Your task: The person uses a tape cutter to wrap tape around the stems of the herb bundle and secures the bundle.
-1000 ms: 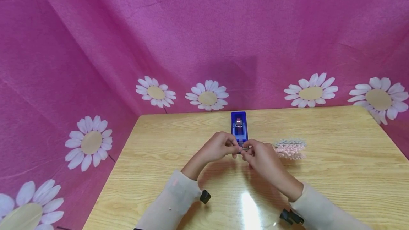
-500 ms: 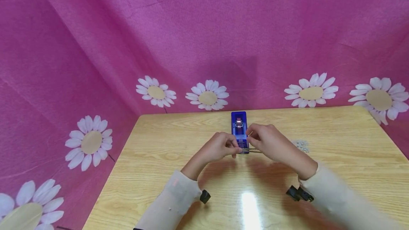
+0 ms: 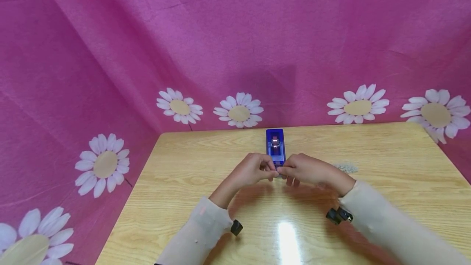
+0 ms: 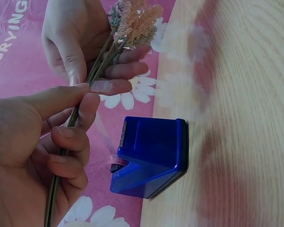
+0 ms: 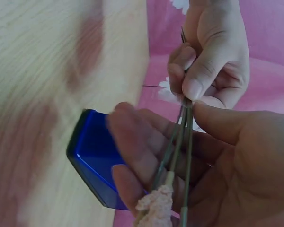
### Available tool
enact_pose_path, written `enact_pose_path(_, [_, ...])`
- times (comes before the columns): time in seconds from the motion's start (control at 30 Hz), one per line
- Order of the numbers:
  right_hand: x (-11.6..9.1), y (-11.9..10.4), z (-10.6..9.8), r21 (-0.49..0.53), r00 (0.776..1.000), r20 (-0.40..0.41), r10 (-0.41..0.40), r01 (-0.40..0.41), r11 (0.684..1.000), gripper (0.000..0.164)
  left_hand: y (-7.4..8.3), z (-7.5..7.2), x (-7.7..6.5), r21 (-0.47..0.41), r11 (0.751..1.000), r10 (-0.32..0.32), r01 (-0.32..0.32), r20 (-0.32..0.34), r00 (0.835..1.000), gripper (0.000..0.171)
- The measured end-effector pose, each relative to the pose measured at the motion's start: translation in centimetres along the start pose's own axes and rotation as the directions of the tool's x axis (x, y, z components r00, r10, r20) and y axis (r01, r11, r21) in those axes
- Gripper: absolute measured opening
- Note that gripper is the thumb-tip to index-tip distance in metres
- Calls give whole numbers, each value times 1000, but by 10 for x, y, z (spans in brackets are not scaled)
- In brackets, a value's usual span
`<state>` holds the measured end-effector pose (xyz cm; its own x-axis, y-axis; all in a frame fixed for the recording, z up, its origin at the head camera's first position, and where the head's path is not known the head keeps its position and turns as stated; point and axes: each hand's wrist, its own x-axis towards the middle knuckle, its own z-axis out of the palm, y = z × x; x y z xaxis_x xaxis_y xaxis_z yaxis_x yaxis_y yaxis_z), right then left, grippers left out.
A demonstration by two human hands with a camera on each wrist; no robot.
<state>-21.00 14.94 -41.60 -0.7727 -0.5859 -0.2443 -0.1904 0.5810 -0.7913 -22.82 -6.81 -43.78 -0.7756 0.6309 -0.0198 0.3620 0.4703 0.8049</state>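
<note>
When checking head view, note right hand returned to left hand beside blue tape dispenser. In left wrist view, find artificial-flower stems gripped by curled left fingers. In right wrist view, see right fingers loosely extended behind stems, suggesting two-handed work.

One left grip, one right grip; one flower bunch at both, stems uncountable; one blue tape dispenser just beyond; one desk beneath; two black wrist cameras behind, one each.
</note>
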Motion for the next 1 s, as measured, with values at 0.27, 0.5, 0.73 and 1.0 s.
enact_pose_path(0.27, [2,4,11,15,997,-74,-21,23,1000,38,0,1,-1,56,998,-6,7,-29,1000,12])
enact_pose_path(0.5, [3,3,15,29,989,-148,-19,23,999,32,-1,1,-2,88,996,21,-17,-41,999,11])
enact_pose_path(0.73, [0,0,19,1,978,-208,-3,3,1000,29,-1,0,-3,38,999,-3,4,-21,1000,10])
enact_pose_path(1.0, [-1,-1,27,-96,957,-289,-1,-28,995,28,1,-3,-3,41,996,-80,78,50,996,18])
